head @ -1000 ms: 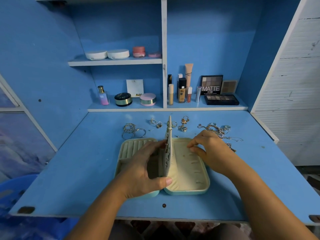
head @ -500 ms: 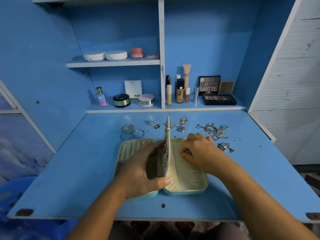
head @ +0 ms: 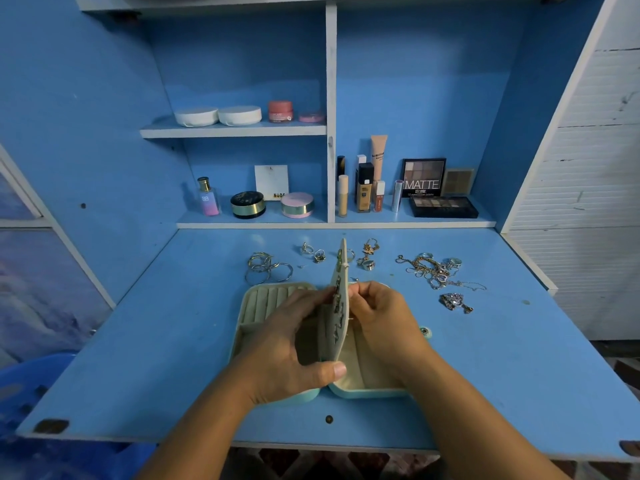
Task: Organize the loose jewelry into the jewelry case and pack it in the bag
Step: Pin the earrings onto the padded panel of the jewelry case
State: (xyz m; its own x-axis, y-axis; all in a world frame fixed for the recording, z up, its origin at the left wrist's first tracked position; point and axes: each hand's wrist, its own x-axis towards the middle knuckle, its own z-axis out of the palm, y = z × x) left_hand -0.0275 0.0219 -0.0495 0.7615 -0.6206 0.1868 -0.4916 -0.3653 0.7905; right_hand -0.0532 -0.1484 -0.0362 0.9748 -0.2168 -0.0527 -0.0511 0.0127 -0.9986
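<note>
A mint-green jewelry case (head: pixel 263 299) lies open on the blue desk, its cream middle flap (head: pixel 341 268) standing upright with several earrings pinned to it. My left hand (head: pixel 294 348) holds the flap from the left, thumb at its near edge. My right hand (head: pixel 381 317) pinches something small against the flap's right face; what it is cannot be made out. Loose hoops (head: pixel 266 268), rings (head: pixel 313 252), a gold and silver cluster (head: pixel 369 254), tangled chains (head: pixel 433 270) and a silver pendant (head: pixel 453 301) lie beyond the case.
Cosmetics line the back shelf: a perfume bottle (head: pixel 207 197), compacts (head: pixel 247 204), foundation tubes (head: pixel 365 187) and eyeshadow palettes (head: pixel 443 206). White jars (head: pixel 218 116) sit on the upper shelf. A blue plastic basket (head: pixel 20 386) is at the lower left. No bag is in view.
My right hand moved left from the case's right tray up to the upright flap and now pinches at its right face. My left hand kept holding the flap.
</note>
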